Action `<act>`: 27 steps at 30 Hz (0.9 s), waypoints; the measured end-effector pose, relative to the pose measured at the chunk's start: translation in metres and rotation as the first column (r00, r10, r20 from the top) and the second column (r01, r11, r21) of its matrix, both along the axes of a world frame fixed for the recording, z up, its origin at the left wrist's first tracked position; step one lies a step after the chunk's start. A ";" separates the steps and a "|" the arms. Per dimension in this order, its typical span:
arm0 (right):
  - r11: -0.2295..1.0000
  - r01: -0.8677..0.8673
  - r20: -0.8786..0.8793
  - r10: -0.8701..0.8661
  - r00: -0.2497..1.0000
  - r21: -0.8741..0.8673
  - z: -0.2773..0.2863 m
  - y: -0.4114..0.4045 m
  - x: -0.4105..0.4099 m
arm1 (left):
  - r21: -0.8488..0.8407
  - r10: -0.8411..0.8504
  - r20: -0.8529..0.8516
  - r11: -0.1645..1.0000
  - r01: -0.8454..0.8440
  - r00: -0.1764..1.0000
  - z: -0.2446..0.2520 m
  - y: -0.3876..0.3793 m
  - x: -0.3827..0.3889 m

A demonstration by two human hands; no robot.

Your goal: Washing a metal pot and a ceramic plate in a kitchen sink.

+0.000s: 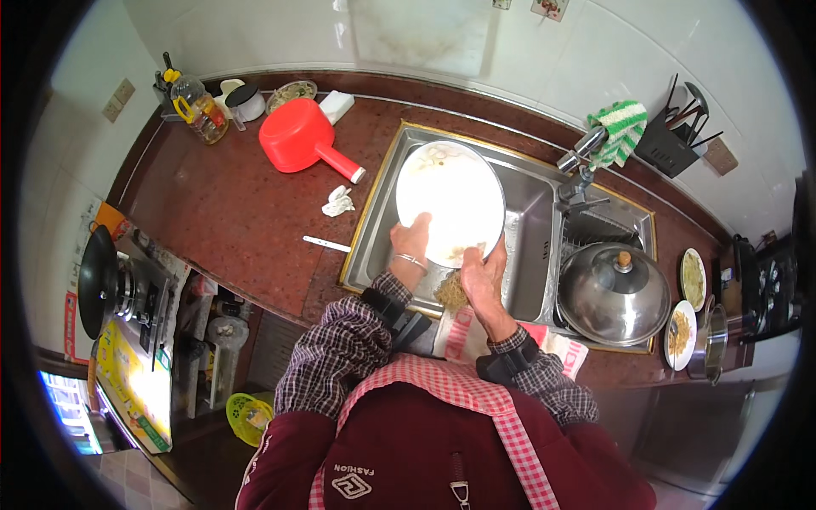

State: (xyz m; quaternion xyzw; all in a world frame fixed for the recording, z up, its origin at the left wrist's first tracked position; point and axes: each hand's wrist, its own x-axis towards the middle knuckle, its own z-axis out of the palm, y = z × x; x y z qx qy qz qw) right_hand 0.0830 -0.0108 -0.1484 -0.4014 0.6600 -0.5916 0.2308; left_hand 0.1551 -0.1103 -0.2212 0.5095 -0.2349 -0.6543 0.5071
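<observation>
A large white basin or bowl (451,197), its surface bright with glare and marked by some brownish residue, is held over the steel sink (534,268). My left hand (411,248) grips its near left edge, thumb on the white surface. My right hand (486,274) holds the near right edge, also with the thumb on top. The fingers beneath are hidden. Just below the basin, beside my right hand, lies a brown fibrous scrubber (451,292) at the sink's front edge. A red and white cloth (456,331) lies in front of the sink.
A red plastic dipper (296,135), crumpled white tissue (338,201) and oil bottle (207,120) stand or lie left. The faucet (577,182) bears a green-white cloth (618,131). A domed metal lid (613,293) covers the right basin; plates of food (681,335) sit farther right.
</observation>
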 end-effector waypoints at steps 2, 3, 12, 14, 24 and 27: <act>0.999 0.003 0.045 -0.004 0.999 0.041 -0.002 0.001 -0.002 | -0.066 -0.042 -0.071 0.997 0.037 0.997 -0.007 0.006 0.000; 0.999 0.003 0.047 -0.004 0.999 0.042 -0.003 0.002 -0.002 | -0.066 -0.042 -0.069 0.997 0.037 0.997 -0.009 0.007 0.001; 1.000 -0.019 -0.008 0.019 1.000 0.005 -0.001 0.005 0.003 | 0.116 -0.034 -0.143 0.992 0.051 0.989 0.014 -0.007 0.005; 1.000 -0.025 0.002 0.025 1.000 -0.016 -0.004 0.005 -0.001 | 0.050 -0.079 -0.072 0.995 0.083 0.994 0.014 0.000 0.005; 1.000 -0.010 -0.092 0.008 0.996 -0.019 -0.012 0.006 0.005 | 0.107 -0.084 -0.087 0.990 0.093 0.993 0.010 -0.008 0.008; 1.000 -0.014 0.024 0.014 1.000 -0.026 -0.004 0.007 0.003 | 0.077 -0.073 -0.049 0.994 0.077 0.996 0.004 0.001 0.006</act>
